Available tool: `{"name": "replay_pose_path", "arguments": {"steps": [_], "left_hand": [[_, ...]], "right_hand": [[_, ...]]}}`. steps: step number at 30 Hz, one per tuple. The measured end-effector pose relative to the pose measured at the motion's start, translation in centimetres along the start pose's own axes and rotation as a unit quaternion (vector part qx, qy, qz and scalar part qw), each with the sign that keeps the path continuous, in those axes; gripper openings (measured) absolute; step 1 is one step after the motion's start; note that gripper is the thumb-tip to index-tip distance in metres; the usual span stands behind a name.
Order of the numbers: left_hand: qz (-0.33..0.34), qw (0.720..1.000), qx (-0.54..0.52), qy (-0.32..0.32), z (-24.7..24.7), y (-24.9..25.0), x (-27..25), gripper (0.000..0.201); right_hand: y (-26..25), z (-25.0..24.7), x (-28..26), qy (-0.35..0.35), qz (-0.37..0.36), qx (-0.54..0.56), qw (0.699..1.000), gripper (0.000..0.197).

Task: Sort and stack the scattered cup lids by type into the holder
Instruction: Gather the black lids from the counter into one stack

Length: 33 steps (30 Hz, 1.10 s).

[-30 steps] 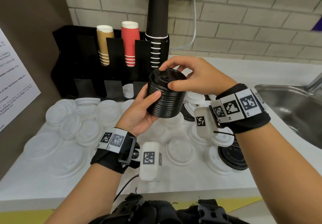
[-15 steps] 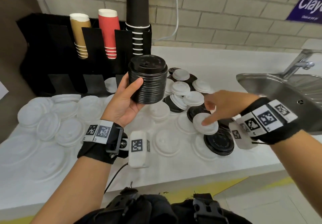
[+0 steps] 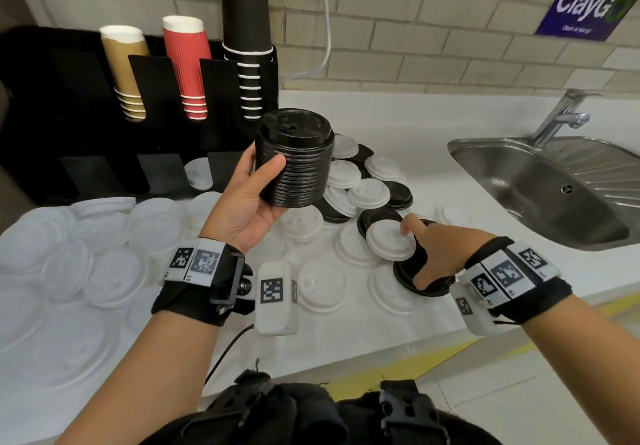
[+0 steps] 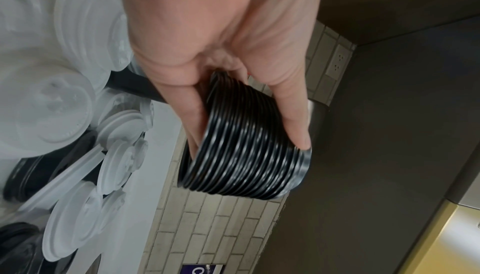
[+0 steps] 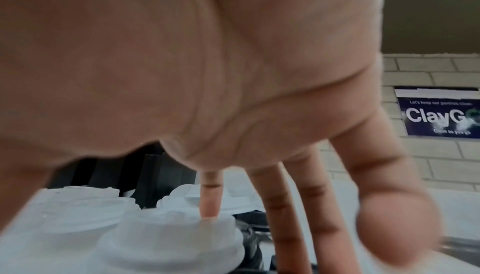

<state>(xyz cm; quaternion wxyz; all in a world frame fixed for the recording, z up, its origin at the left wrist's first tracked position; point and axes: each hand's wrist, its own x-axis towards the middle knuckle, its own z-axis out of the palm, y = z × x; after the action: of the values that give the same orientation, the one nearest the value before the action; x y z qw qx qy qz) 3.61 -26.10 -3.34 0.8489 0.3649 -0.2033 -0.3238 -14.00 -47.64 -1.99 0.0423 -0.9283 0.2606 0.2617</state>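
My left hand [image 3: 272,176] grips a tall stack of black lids [image 3: 296,164] by its side, held up in front of the black holder [image 3: 65,105]; the stack of black lids [image 4: 246,144] lies between thumb and fingers in the left wrist view. My right hand [image 3: 417,254] is low on the counter with straight, spread fingers. Its index fingertip touches a white lid [image 3: 389,240], the same white lid [image 5: 176,237] that shows in the right wrist view, and it holds nothing. A black lid [image 3: 405,276] lies partly under that hand.
Many white and black lids [image 3: 367,193] lie scattered on the white counter [image 3: 398,126]. The holder carries brown, red and black cup stacks [image 3: 187,67], and one white lid [image 3: 199,173] sits in a lower slot. A steel sink [image 3: 554,188] is at the right.
My right hand left the top of the black stack, dropped right to the counter and now touches a white lid. The left hand keeps holding the stack.
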Motion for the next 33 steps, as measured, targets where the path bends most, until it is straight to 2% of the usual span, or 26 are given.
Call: {"name": "replay_pose_path", "arguments": {"steps": [4, 7, 12, 15, 18, 20, 23, 25, 27, 29, 33], "left_hand": [[-0.005, 1.0, 0.004, -0.008, 0.0, -0.2, 0.1, 0.054], [-0.008, 1.0, 0.006, -0.011, 0.0, -0.1, 0.2, 0.061], [-0.009, 1.0, 0.004, -0.017, 0.0, 0.0, 0.2, 0.059], [-0.01, 1.0, 0.005, -0.018, 0.1, 0.2, 0.2, 0.061], [-0.013, 1.0, 0.006, -0.02, 0.4, 0.1, 0.2, 0.069], [-0.017, 1.0, 0.006, -0.025, 0.6, -0.1, 0.2, 0.069], [-0.021, 0.999, 0.0, -0.034, 0.8, -0.2, 0.2, 0.062], [-0.027, 0.999, 0.0, -0.036, 1.0, -0.2, 0.1, 0.062], [-0.034, 0.999, -0.001, -0.033, 1.1, -0.2, 0.0, 0.064], [-0.04, 0.999, 0.004, -0.028, 1.0, -0.3, -0.2, 0.062], [-0.059, 0.997, 0.022, -0.037, 0.7, -0.2, -0.5, 0.048]], "right_hand": [[0.5, -0.8, -0.2, 0.019, 0.007, -0.075, 0.997, 0.083], [0.9, -1.4, -0.6, 0.009, 0.012, -0.097, 0.995, 0.081], [1.1, -2.0, -1.3, -0.044, -0.067, -0.035, 0.996, 0.08], [1.5, -3.1, -1.6, 0.005, -0.062, -0.006, 0.998, 0.081], [1.7, -4.9, -1.9, 0.088, -0.061, 0.034, 0.994, 0.076], [1.2, -6.4, -1.8, 0.169, -0.106, 0.12, 0.973, 0.071], [-0.5, -8.6, -1.5, 0.285, -0.204, 0.259, 0.9, 0.052], [-2.2, -9.8, -1.5, 0.317, -0.247, 0.335, 0.852, 0.043], [-3.9, -10.6, -1.7, 0.307, -0.279, 0.383, 0.825, 0.039], [-5.5, -11.2, -1.9, 0.281, -0.309, 0.384, 0.823, 0.038], [-7.6, -11.8, -1.9, 0.254, -0.346, 0.328, 0.842, 0.039]]}}
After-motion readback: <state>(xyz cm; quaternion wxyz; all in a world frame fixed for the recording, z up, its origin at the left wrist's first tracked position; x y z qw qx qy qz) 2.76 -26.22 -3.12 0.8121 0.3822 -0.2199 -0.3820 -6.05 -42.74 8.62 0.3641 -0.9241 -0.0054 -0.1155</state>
